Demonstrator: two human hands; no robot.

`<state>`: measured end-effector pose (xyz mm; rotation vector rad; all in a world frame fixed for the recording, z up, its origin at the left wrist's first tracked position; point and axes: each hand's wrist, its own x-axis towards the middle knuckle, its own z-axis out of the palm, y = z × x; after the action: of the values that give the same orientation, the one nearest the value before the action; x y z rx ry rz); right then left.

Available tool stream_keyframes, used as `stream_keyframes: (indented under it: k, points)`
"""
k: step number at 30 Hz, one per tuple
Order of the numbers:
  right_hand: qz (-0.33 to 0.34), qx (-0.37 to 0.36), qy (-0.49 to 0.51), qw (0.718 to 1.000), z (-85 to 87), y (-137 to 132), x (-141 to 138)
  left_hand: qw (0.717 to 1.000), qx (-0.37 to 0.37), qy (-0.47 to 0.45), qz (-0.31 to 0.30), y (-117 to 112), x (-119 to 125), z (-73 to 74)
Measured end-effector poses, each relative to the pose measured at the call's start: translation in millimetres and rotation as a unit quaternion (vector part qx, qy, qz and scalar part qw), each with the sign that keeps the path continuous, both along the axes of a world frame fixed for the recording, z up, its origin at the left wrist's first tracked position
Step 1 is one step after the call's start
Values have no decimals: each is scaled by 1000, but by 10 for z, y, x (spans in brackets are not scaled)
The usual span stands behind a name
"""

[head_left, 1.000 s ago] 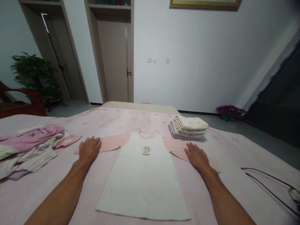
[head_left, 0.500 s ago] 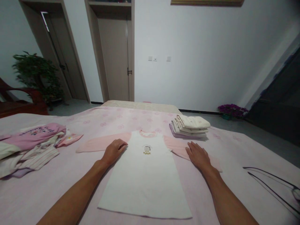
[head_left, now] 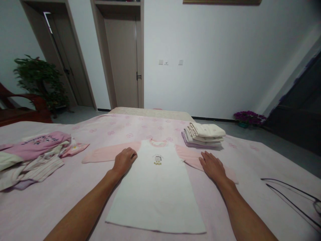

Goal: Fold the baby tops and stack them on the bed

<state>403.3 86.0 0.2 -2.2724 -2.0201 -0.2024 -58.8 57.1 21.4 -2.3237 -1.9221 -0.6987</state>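
A white long-sleeved shirt with pink sleeves and a small printed figure on its chest lies spread flat, collar away from me. At its left edge, just below the sleeve, my left hand has curled fingers, closed on the cloth; the fingertips are partly hidden. My right hand rests on the pink right sleeve, fingers stretched out and slightly apart, holding nothing.
A folded clothes stack sits beyond my right hand. Loose clothes are heaped at the left. Black-armed eyeglasses lie at the right on the pink flowered bedsheet. Behind are doors and a wall.
My left hand's fingers have curled in a little more at the shirt's edge. My right hand stays on the sleeve, and the shirt lies as before.
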Motion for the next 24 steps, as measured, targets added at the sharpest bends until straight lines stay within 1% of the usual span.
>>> stream_keyframes:
  k: [5,13,16,21,24]
  points:
    - [2,-3,-2,1000,-2,11,5,1000,1,-2,-17,11,-3,-8]
    - [4,0,-2,1000,-13,5,14,995,-1,-94,-11,17,-71,-33]
    - [3,0,-2,1000,-13,2,14,994,-6,-112,-8,9,-70,-22]
    - [1,0,-1,1000,-36,19,25,998,5,-52,-25,-9,-32,-18]
    - [2,-1,-1,1000,-38,24,26,1000,5,-18,-21,-11,-15,-25]
